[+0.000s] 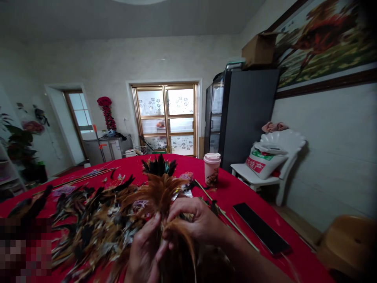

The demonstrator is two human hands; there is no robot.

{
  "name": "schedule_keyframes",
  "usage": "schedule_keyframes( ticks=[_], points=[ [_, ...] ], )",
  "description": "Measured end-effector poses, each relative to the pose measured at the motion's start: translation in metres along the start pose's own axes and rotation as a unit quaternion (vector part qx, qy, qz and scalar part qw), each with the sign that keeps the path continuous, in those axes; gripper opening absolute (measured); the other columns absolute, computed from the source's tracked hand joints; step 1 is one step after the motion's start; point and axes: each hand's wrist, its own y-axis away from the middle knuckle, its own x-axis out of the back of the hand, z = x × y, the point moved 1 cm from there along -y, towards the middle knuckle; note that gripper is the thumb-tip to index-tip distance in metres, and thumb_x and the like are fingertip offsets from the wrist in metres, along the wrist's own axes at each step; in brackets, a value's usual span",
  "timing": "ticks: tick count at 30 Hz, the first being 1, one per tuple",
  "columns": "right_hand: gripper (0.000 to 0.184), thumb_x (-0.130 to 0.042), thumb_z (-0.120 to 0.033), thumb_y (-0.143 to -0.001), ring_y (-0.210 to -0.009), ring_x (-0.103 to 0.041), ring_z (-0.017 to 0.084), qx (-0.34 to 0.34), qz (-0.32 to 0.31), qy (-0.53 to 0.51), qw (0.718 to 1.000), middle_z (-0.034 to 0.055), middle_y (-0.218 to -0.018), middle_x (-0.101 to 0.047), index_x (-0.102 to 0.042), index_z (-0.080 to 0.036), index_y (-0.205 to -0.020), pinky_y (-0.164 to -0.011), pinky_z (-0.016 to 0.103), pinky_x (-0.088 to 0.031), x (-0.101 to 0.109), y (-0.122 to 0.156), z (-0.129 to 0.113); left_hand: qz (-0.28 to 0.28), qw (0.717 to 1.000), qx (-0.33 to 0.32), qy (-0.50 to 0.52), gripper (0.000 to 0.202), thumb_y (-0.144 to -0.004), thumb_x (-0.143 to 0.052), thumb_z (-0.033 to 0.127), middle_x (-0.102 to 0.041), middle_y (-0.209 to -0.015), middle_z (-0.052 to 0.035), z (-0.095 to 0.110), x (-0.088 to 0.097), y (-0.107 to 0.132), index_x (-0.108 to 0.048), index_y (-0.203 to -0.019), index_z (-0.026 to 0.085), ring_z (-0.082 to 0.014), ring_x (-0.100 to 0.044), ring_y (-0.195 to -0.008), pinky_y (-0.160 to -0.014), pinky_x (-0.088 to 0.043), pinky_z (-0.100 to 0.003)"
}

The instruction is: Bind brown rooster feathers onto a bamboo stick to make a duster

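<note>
While I am sitting at a table covered in a red cloth (pixel 244 208), the room is stretching away in front of me: a glazed door with frosted floral panes (pixel 165 120) is facing me at the far wall, a tall dark refrigerator (pixel 249 114) is standing to my right, and a large framed painting of a horse (pixel 321 43) is hanging above a white chair (pixel 265 177) holding a printed woven sack (pixel 263 165). On the table, a pink-lidded paper cup (pixel 212 169) is standing near the far edge, and a black tablet (pixel 260 228) is lying to my right beside a thin wooden stick (pixel 226 216). A large heap of loose brown and black feathers (pixel 94 232) is spreading across the cloth to my left, with a dark feather tuft (pixel 159 166) standing beyond my hands. Directly in front of me, I am holding a bunch of ginger feathers (pixel 157 196) up off the table and working through it. My left hand (pixel 144 251) is rising from below with its fingers closed on the bunch, and my right hand (pixel 196 220) is curving over from the side, pinching strands between thumb and fingers. Blur is hiding exactly which quills I am gripping.
</note>
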Motion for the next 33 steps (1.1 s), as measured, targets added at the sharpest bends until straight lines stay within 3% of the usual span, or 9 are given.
schedule_keyframes(
  ticks=[4, 6, 8, 11, 14, 17, 22, 28, 33],
  points=[
    [0.012, -0.063, -0.024, -0.079, -0.072, -0.056, 0.015, 0.048, -0.008, 0.055, 0.997, 0.006, -0.074, -0.065, -0.069, -0.014, -0.081, -0.07, 0.027, -0.043, 0.0, 0.0, -0.003, 0.044, 0.999, -0.02, 0.003, 0.017, -0.051, -0.07, 0.003, -0.064, -0.054, 0.0018, -0.002, 0.004, -0.003, -0.067, -0.063, 0.015, -0.0096, -0.054, -0.041, -0.035, -0.045, -0.016],
    [0.015, -0.062, -0.027, -0.08, -0.071, -0.055, 0.015, 0.069, -0.002, 0.059, 0.996, 0.0059, -0.071, -0.063, -0.069, -0.015, -0.077, -0.071, 0.027, -0.042, 0.0, 0.0, -0.004, 0.041, 0.999, -0.023, 0.018, 0.024, -0.05, -0.069, 0.001, -0.066, -0.062, 0.0013, -0.005, 0.009, -0.006, -0.067, -0.069, 0.015, -0.0107, -0.057, -0.048, -0.04, -0.048, -0.017],
    [0.016, -0.063, -0.029, -0.08, -0.071, -0.054, 0.015, 0.063, 0.021, 0.047, 0.997, 0.0049, -0.071, -0.062, -0.069, -0.016, -0.072, -0.071, 0.027, -0.042, 0.0, 0.001, -0.004, 0.011, 1.0, -0.008, 0.02, 0.016, -0.057, -0.071, 0.01, -0.064, -0.061, 0.0005, -0.008, 0.012, -0.008, -0.065, -0.071, 0.014, -0.0113, -0.057, -0.049, -0.042, -0.048, -0.019],
    [0.019, -0.064, -0.033, -0.078, -0.07, -0.053, 0.014, 0.006, 0.074, -0.009, 0.997, 0.0036, -0.072, -0.058, -0.066, -0.015, -0.07, -0.068, 0.026, -0.042, 0.001, 0.0, -0.001, -0.072, 0.997, 0.02, 0.013, 0.012, -0.072, -0.065, 0.025, -0.056, -0.054, 0.0009, -0.012, 0.013, -0.011, -0.062, -0.069, 0.013, -0.0079, -0.049, -0.042, -0.042, -0.043, -0.018],
    [0.019, -0.064, -0.033, -0.077, -0.071, -0.053, 0.013, -0.062, 0.104, -0.092, 0.988, 0.0024, -0.073, -0.056, -0.063, -0.015, -0.07, -0.068, 0.024, -0.043, 0.003, -0.001, 0.001, -0.123, 0.992, 0.021, -0.005, 0.019, -0.075, -0.061, 0.029, -0.054, -0.052, 0.0026, -0.013, 0.008, -0.009, -0.06, -0.066, 0.013, -0.0005, -0.031, -0.031, -0.041, -0.037, -0.017],
    [0.013, -0.062, -0.027, -0.076, -0.07, -0.055, 0.013, -0.131, 0.098, -0.15, 0.975, 0.0015, -0.073, -0.058, -0.063, -0.014, -0.072, -0.069, 0.024, -0.044, 0.002, -0.001, -0.001, -0.118, 0.992, 0.019, -0.038, 0.022, -0.071, -0.066, 0.032, -0.052, -0.048, 0.0036, -0.013, 0.002, -0.006, -0.06, -0.064, 0.012, 0.0006, -0.024, -0.03, -0.04, -0.036, -0.018],
    [0.007, -0.061, -0.017, -0.072, -0.065, -0.055, 0.012, -0.185, 0.113, -0.108, 0.97, -0.0005, -0.068, -0.058, -0.063, -0.015, -0.066, -0.062, 0.021, -0.044, -0.004, 0.0, 0.0, -0.103, 0.993, 0.02, -0.05, 0.023, -0.066, -0.069, 0.035, -0.054, -0.048, 0.0025, -0.016, 0.0, -0.002, -0.064, -0.068, 0.012, -0.0017, -0.026, -0.034, -0.042, -0.037, -0.02],
    [0.015, -0.058, -0.03, -0.076, -0.048, -0.058, 0.014, -0.244, 0.06, -0.26, 0.932, -0.0003, -0.066, -0.057, -0.055, -0.016, -0.075, -0.039, 0.024, -0.046, -0.017, 0.003, 0.009, -0.12, 0.992, 0.012, -0.05, 0.024, -0.067, -0.069, 0.035, -0.055, -0.05, 0.0012, -0.016, 0.003, -0.005, -0.064, -0.066, 0.012, -0.0031, -0.031, -0.036, -0.043, -0.037, -0.021],
    [0.01, -0.056, -0.014, -0.073, -0.058, -0.055, 0.011, -0.159, 0.121, -0.077, 0.977, -0.0009, -0.064, -0.055, -0.056, -0.015, -0.062, -0.055, 0.021, -0.045, -0.014, 0.001, 0.007, -0.118, 0.991, 0.01, -0.055, 0.021, -0.07, -0.068, 0.032, -0.054, -0.051, 0.0023, -0.016, 0.005, -0.006, -0.063, -0.067, 0.013, -0.0024, -0.031, -0.035, -0.043, -0.036, -0.02]
  ],
)
